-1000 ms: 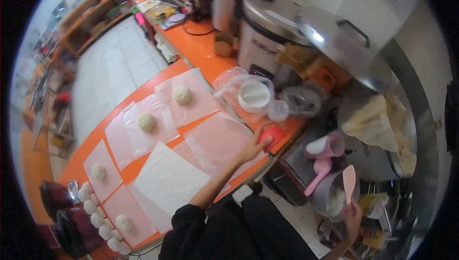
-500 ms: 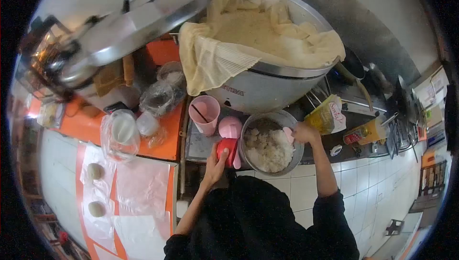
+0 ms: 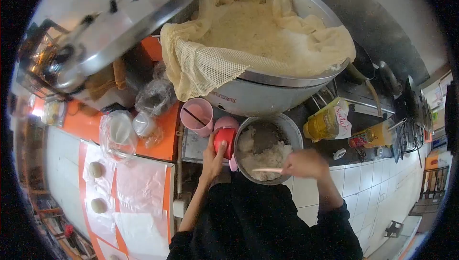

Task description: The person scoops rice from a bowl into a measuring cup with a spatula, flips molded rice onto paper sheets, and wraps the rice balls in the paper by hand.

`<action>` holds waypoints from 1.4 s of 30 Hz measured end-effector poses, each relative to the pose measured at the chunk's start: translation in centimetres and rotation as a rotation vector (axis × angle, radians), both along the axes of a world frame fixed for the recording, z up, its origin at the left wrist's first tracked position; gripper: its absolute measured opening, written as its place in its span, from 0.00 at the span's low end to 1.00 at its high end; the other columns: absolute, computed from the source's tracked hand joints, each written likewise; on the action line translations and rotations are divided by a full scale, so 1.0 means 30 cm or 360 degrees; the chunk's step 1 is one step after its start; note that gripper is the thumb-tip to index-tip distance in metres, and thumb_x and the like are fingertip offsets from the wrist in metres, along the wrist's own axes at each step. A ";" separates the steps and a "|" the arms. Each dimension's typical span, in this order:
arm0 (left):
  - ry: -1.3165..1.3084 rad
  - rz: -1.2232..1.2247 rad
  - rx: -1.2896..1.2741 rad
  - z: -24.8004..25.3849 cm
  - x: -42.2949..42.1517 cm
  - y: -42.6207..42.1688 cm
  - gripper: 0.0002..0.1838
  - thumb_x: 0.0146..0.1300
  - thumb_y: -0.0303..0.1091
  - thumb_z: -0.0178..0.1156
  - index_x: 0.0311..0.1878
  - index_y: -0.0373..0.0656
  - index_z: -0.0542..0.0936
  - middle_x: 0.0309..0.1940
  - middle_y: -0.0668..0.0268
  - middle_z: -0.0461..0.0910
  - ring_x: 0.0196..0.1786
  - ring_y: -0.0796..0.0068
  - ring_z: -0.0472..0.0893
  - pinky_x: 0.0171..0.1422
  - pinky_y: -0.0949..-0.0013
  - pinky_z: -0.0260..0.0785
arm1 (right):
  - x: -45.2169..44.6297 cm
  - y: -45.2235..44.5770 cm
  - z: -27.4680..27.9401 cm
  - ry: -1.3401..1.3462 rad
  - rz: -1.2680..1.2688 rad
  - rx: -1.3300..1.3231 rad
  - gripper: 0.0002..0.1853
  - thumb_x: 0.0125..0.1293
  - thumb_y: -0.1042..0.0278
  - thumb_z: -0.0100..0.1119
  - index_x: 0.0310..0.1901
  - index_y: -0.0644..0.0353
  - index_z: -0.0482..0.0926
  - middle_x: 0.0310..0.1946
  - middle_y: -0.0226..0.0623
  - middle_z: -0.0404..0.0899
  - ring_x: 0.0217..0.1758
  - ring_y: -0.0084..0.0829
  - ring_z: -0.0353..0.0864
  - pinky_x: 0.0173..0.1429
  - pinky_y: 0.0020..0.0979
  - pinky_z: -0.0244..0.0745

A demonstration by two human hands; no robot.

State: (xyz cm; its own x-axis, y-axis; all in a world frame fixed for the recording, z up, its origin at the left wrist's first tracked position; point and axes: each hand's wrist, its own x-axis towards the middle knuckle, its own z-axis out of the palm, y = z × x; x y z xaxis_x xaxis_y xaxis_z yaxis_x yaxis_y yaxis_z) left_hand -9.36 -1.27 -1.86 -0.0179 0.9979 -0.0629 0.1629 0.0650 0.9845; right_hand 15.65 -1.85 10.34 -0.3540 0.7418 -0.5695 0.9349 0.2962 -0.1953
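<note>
My right hand (image 3: pixel 307 164), slightly blurred, is closed around a pink rice paddle (image 3: pixel 268 170) that reaches over the near part of a metal pot (image 3: pixel 299 138). White rice (image 3: pixel 271 156) lies in clumps along the pot's near and left sides, and the darker bottom shows toward the back. My left hand (image 3: pixel 213 158) grips a small red bowl (image 3: pixel 223 141) just left of the pot. Behind the bowl is a pink rounded item (image 3: pixel 226 122), partly covered. To its left stands a pink cup (image 3: pixel 203 113) with a dark stick in it.
A large rice cooker (image 3: pixel 267 95) lined with netted cloth (image 3: pixel 205 66) holds rice behind the pot; its lid (image 3: pixel 138 25) leans left. Two round rice portions (image 3: pixel 97 169) lie on plastic sheets at left. An oil pouch (image 3: pixel 321 126) and a sauce bottle (image 3: pixel 362 138) are right.
My right hand has come down and nearer with the paddle, from the pot's right rim to its near side. The rice is shifted, baring more of the bottom. My left hand keeps the red bowl.
</note>
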 end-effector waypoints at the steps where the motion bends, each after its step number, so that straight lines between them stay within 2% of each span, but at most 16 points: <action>1: 0.0021 0.0023 0.0114 -0.007 0.004 0.009 0.28 0.64 0.48 0.51 0.62 0.42 0.64 0.45 0.48 0.76 0.48 0.58 0.76 0.54 0.64 0.66 | -0.012 -0.043 -0.003 -0.0069 0.0142 0.0038 0.11 0.59 0.57 0.55 0.39 0.48 0.83 0.32 0.44 0.81 0.34 0.43 0.82 0.40 0.42 0.75; 6: 0.0082 -0.0108 0.0149 -0.009 0.007 0.054 0.28 0.62 0.48 0.52 0.60 0.41 0.66 0.47 0.47 0.76 0.50 0.55 0.76 0.55 0.62 0.65 | -0.082 -0.126 -0.052 0.0194 -0.0137 -0.0013 0.17 0.63 0.64 0.49 0.53 0.43 0.75 0.38 0.43 0.81 0.43 0.44 0.80 0.51 0.42 0.72; 8: 0.0138 -0.0093 0.0167 -0.013 0.013 0.067 0.27 0.63 0.48 0.52 0.60 0.41 0.67 0.46 0.47 0.76 0.49 0.56 0.77 0.55 0.63 0.65 | -0.044 -0.153 -0.137 0.0351 -0.0202 0.0118 0.14 0.63 0.62 0.50 0.49 0.47 0.79 0.34 0.42 0.81 0.39 0.42 0.81 0.47 0.40 0.74; 10: 0.0165 -0.0085 0.0075 0.016 0.018 0.066 0.27 0.63 0.49 0.51 0.60 0.41 0.67 0.45 0.48 0.76 0.49 0.56 0.77 0.54 0.63 0.65 | 0.050 -0.110 -0.232 0.0513 -0.0416 -0.0261 0.12 0.64 0.59 0.51 0.43 0.52 0.81 0.28 0.41 0.81 0.32 0.37 0.81 0.41 0.37 0.74; 13: 0.0182 0.0006 0.0115 0.021 0.023 0.057 0.27 0.64 0.50 0.50 0.59 0.40 0.68 0.44 0.48 0.77 0.47 0.58 0.77 0.53 0.65 0.66 | 0.164 -0.083 -0.277 0.0659 -0.0729 -0.0490 0.16 0.64 0.53 0.53 0.35 0.57 0.83 0.20 0.39 0.78 0.24 0.30 0.78 0.33 0.32 0.74; 15: 0.0136 -0.0009 -0.0106 0.037 0.011 0.048 0.26 0.64 0.50 0.49 0.58 0.40 0.68 0.44 0.47 0.77 0.47 0.58 0.77 0.53 0.64 0.66 | 0.214 -0.075 -0.270 0.0764 -0.0913 -0.0549 0.20 0.64 0.49 0.53 0.31 0.60 0.82 0.16 0.37 0.75 0.21 0.25 0.76 0.30 0.30 0.73; 18: 0.0097 0.0041 -0.0124 0.021 -0.010 0.032 0.26 0.65 0.50 0.48 0.58 0.41 0.69 0.43 0.47 0.77 0.47 0.58 0.78 0.51 0.64 0.67 | 0.214 -0.054 -0.257 0.0878 -0.0882 -0.0225 0.16 0.64 0.54 0.54 0.32 0.60 0.82 0.15 0.31 0.73 0.17 0.25 0.72 0.24 0.29 0.68; 21: 0.0095 0.0109 -0.0008 0.024 -0.003 0.029 0.25 0.66 0.51 0.47 0.58 0.42 0.69 0.41 0.47 0.78 0.45 0.56 0.78 0.51 0.63 0.67 | 0.075 -0.049 -0.251 0.0629 -0.0646 0.0442 0.16 0.62 0.56 0.55 0.29 0.61 0.80 0.18 0.38 0.77 0.21 0.35 0.78 0.27 0.33 0.71; 24: 0.0186 0.0142 0.0009 0.028 -0.012 0.029 0.25 0.66 0.51 0.46 0.58 0.43 0.69 0.41 0.47 0.78 0.45 0.54 0.78 0.51 0.62 0.67 | -0.059 -0.101 -0.086 0.0353 -0.0340 0.0378 0.14 0.62 0.58 0.54 0.30 0.62 0.81 0.21 0.45 0.78 0.27 0.42 0.80 0.30 0.37 0.73; 27: 0.0193 0.0065 -0.0035 0.006 -0.034 0.003 0.25 0.66 0.51 0.45 0.58 0.43 0.68 0.42 0.46 0.77 0.46 0.53 0.78 0.52 0.60 0.67 | -0.103 -0.118 -0.281 0.0285 -0.0082 0.0657 0.14 0.62 0.60 0.52 0.29 0.61 0.81 0.20 0.47 0.77 0.27 0.41 0.81 0.30 0.39 0.74; 31: 0.0226 0.0049 0.0009 0.022 -0.017 -0.021 0.25 0.66 0.50 0.45 0.58 0.42 0.68 0.42 0.46 0.77 0.47 0.52 0.78 0.52 0.60 0.66 | -0.068 0.023 -0.285 0.0359 -0.0215 0.0402 0.12 0.59 0.73 0.43 0.31 0.66 0.79 0.27 0.53 0.79 0.29 0.46 0.80 0.36 0.45 0.75; 33: 0.0242 0.0076 0.0046 0.044 -0.019 -0.027 0.25 0.66 0.49 0.46 0.58 0.42 0.68 0.41 0.46 0.77 0.47 0.51 0.78 0.52 0.60 0.66 | -0.043 -0.007 -0.143 0.0360 -0.0081 0.0562 0.11 0.58 0.67 0.50 0.28 0.64 0.80 0.21 0.49 0.78 0.27 0.43 0.81 0.30 0.41 0.75; 35: 0.0228 0.0103 0.0025 0.048 -0.017 -0.041 0.24 0.65 0.48 0.46 0.58 0.42 0.68 0.40 0.46 0.78 0.46 0.51 0.78 0.52 0.60 0.66 | -0.057 -0.024 -0.154 0.0267 0.0065 0.0631 0.11 0.58 0.65 0.54 0.28 0.62 0.81 0.19 0.46 0.77 0.26 0.42 0.82 0.28 0.39 0.75; 37: 0.0178 0.0113 -0.0023 0.048 -0.005 -0.044 0.23 0.65 0.47 0.47 0.57 0.42 0.68 0.40 0.45 0.77 0.46 0.51 0.78 0.52 0.60 0.66 | -0.086 -0.033 -0.333 0.0072 0.0210 0.0639 0.11 0.58 0.65 0.54 0.30 0.62 0.82 0.19 0.46 0.77 0.27 0.41 0.82 0.30 0.39 0.76; 40: 0.0309 0.0013 -0.0103 0.051 0.002 -0.048 0.23 0.65 0.46 0.47 0.57 0.42 0.68 0.40 0.44 0.77 0.46 0.52 0.78 0.52 0.59 0.66 | -0.034 0.062 -0.285 0.0154 0.0162 0.0397 0.11 0.59 0.66 0.54 0.32 0.63 0.82 0.23 0.46 0.78 0.28 0.41 0.82 0.32 0.40 0.77; 42: 0.0300 0.0050 0.0033 0.015 0.004 -0.040 0.24 0.65 0.47 0.48 0.57 0.40 0.68 0.38 0.44 0.77 0.45 0.50 0.78 0.51 0.58 0.66 | -0.016 0.052 -0.130 0.0135 -0.0032 0.0374 0.11 0.59 0.67 0.51 0.35 0.64 0.81 0.25 0.49 0.79 0.29 0.44 0.81 0.34 0.42 0.77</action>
